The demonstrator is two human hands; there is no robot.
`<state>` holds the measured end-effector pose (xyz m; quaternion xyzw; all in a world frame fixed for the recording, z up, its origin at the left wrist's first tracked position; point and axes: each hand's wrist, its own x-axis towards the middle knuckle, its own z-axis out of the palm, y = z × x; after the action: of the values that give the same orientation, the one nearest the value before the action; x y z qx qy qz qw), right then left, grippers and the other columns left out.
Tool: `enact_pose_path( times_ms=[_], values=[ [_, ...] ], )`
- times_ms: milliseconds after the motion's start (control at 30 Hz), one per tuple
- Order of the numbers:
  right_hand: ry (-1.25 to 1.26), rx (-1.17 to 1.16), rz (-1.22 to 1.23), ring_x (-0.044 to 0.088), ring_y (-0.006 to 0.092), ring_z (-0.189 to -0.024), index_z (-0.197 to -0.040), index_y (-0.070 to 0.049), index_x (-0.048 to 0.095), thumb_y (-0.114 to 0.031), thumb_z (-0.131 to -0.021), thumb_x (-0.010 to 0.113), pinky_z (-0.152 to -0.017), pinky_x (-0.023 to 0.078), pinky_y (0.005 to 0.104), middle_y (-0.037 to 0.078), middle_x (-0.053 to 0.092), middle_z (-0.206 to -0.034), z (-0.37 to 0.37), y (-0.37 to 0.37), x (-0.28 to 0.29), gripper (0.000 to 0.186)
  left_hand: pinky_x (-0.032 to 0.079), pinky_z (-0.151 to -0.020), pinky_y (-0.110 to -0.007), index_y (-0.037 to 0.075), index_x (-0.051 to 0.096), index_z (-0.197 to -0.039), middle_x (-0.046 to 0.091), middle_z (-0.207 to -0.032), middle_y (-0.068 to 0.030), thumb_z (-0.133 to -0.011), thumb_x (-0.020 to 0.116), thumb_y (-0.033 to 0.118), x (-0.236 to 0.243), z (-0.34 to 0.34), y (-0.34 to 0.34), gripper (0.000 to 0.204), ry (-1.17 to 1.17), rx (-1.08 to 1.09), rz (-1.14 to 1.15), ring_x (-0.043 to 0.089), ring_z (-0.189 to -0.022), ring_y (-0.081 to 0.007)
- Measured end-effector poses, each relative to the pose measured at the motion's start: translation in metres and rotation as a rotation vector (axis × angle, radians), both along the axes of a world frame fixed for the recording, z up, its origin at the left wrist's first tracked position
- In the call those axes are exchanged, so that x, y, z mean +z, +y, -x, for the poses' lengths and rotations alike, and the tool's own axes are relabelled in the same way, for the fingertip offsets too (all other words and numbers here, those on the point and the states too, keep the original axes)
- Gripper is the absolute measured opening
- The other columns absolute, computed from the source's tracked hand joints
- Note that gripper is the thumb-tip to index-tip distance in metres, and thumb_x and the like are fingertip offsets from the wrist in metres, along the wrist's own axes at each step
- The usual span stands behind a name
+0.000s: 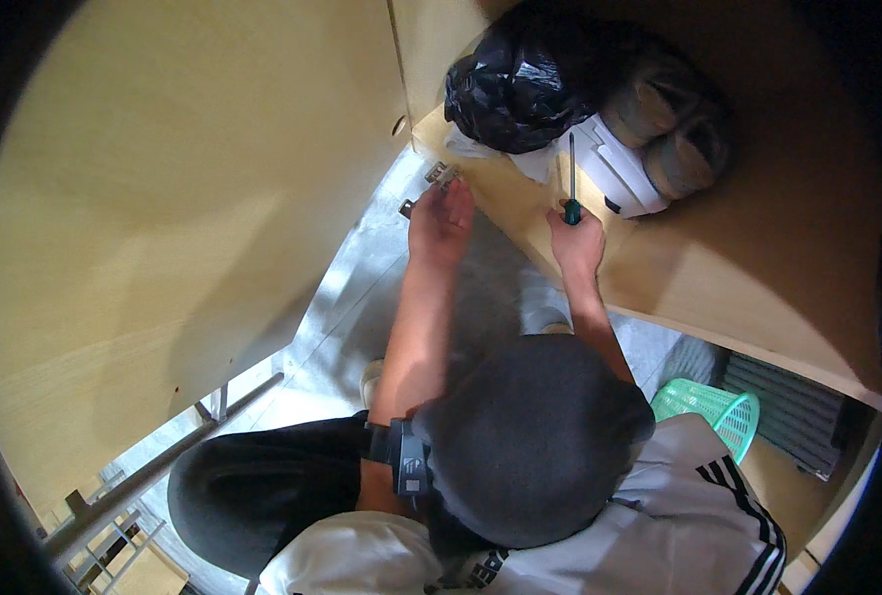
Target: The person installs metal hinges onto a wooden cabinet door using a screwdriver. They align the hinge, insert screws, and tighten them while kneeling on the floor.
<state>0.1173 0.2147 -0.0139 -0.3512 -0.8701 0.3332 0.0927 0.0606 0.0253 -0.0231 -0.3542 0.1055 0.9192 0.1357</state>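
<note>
My left hand (443, 220) is raised palm-up by the cabinet's front edge, its fingers curled around a small metal hinge (440, 175). A second small metal end (406, 208) sticks out beside the hand, possibly part of the same piece. In my right hand (578, 238), closed around its dark green handle, is a screwdriver (572, 178). Its thin shaft points up and away, toward the cabinet's inside, apart from the hinge. A dark grey rounded cloth shape (535, 441) hides part of my right forearm. My left forearm wears a black strapped device (411, 461).
A wooden panel (183, 198) stands at the left. On the cabinet shelf (739, 258) sit a black plastic bag (530, 84), a white box (615, 169) and a pair of shoes (684, 139). A green basket (709, 407) stands lower right; a metal rail (163, 461) runs lower left.
</note>
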Motion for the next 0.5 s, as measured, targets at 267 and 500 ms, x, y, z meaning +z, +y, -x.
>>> enact_pose_path(
  times_ms=[267, 500],
  values=[
    [-0.105, -0.016, -0.15, 0.065, 0.0365, -0.074, -0.086, -0.006, 0.07, -0.033, -0.073, 0.071, -0.069, 0.05, 0.0404, 0.019, 0.066, -0.078, 0.009, 0.008, -0.022, 0.03, 0.057, -0.081, -0.037, -0.005, 0.053, -0.107, 0.065, -0.094, -0.0162, -0.093, 0.046, 0.013, -0.014, 0.001, -0.004, 0.023, -0.036, -0.003, -0.094, 0.065, -0.09, -0.0281],
    [0.17, 0.039, 0.463, 0.057, 0.0169, -0.054, -0.08, -0.001, 0.066, -0.022, -0.082, 0.067, -0.051, 0.045, 0.0309, 0.011, 0.064, -0.065, -0.005, 0.012, -0.023, 0.022, 0.056, -0.081, -0.037, -0.004, 0.053, -0.106, 0.064, -0.096, -0.0161, -0.092, 0.05, 0.017, -0.017, 0.0, 0.008, 0.026, -0.051, 0.026, -0.12, 0.064, -0.09, -0.0274]
  ],
)
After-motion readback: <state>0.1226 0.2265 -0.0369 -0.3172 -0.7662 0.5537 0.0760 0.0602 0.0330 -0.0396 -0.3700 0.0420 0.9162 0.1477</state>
